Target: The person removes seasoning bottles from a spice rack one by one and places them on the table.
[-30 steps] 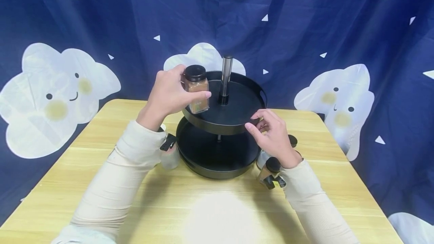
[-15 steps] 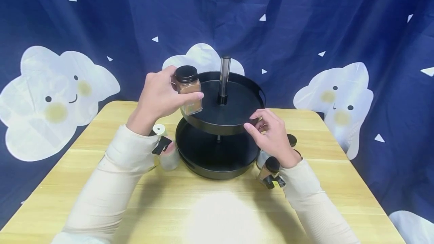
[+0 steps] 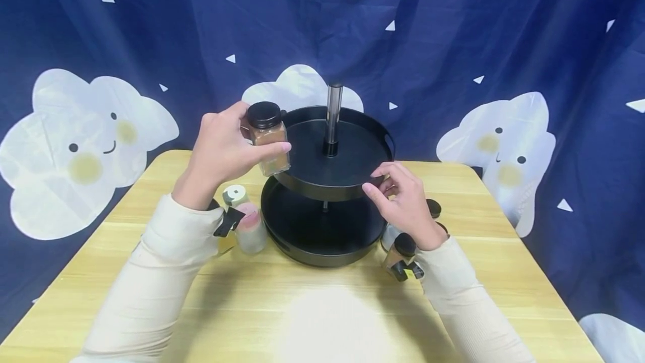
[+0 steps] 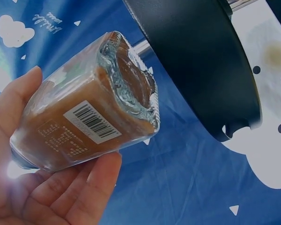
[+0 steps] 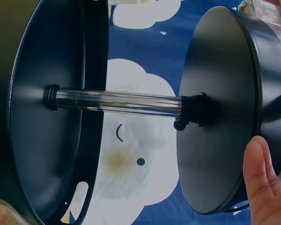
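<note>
My left hand (image 3: 221,142) holds a square glass spice jar (image 3: 269,142) with a black lid and brown contents, just left of the upper tier's rim. In the left wrist view, the jar's barcode (image 4: 92,122) and thick glass base show, with a gap between the jar and the black tier. A black two-tier round tray (image 3: 322,190) stands mid-table, with a chrome pole (image 3: 334,116) rising from its centre. My right hand (image 3: 403,198) grips the upper tier's rim at the front right; in the right wrist view its thumb (image 5: 257,161) lies against the tier's edge.
Left of the tray stand a frosted jar with a pink top (image 3: 252,234) and a white-topped container (image 3: 234,195). Near the right wrist are a black-lidded brown jar (image 3: 400,251) and another black lid (image 3: 434,208). A blue curtain (image 3: 428,60) hangs behind the wooden table (image 3: 242,312).
My left hand has moved left and slightly down with the spice jar, from over the upper tier to beside its rim. The right hand has stayed at the rim.
</note>
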`<state>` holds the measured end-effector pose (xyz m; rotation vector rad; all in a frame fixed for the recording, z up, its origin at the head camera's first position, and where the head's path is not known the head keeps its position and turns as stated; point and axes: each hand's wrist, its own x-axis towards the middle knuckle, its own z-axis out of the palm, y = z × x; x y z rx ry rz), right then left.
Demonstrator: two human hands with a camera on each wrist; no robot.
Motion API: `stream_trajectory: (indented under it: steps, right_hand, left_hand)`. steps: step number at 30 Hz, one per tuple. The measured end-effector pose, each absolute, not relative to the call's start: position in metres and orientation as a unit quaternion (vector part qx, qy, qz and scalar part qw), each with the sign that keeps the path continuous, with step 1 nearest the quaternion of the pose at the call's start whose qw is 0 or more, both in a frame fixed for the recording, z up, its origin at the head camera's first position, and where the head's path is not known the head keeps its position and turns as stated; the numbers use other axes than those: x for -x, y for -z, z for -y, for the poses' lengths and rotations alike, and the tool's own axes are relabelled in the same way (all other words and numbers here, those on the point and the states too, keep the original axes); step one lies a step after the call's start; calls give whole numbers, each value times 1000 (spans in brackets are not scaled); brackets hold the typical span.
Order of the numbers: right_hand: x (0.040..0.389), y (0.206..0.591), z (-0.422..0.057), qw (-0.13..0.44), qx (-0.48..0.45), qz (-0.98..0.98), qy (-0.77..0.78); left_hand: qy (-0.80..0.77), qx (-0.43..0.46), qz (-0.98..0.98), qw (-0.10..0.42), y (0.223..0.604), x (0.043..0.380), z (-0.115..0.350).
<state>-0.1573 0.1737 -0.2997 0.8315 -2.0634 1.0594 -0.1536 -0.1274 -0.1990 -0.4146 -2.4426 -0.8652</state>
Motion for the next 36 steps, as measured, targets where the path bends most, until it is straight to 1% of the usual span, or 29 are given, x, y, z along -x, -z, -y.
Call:
stream_trajectory:
  steps: [8,15,21,32,36]
  right_hand:
    - [143,284,-167,331,-323,787,-409]
    - [143,284,-166,329,-323,789,-407]
    - [143,283,-166,327,-325,788,-409]
    - [143,284,-167,324,-321,790,-410]
    - [144,285,-168,323,-320,790,-411]
  left_hand:
    - [309,143,904,258,205,149,133]
    - [294,142,904,274,213,146,142]
    - [290,129,912,259,217,141,149]
    - [276,127,914,269,230,135,161]
    - [277,119,918,256,233,132,165]
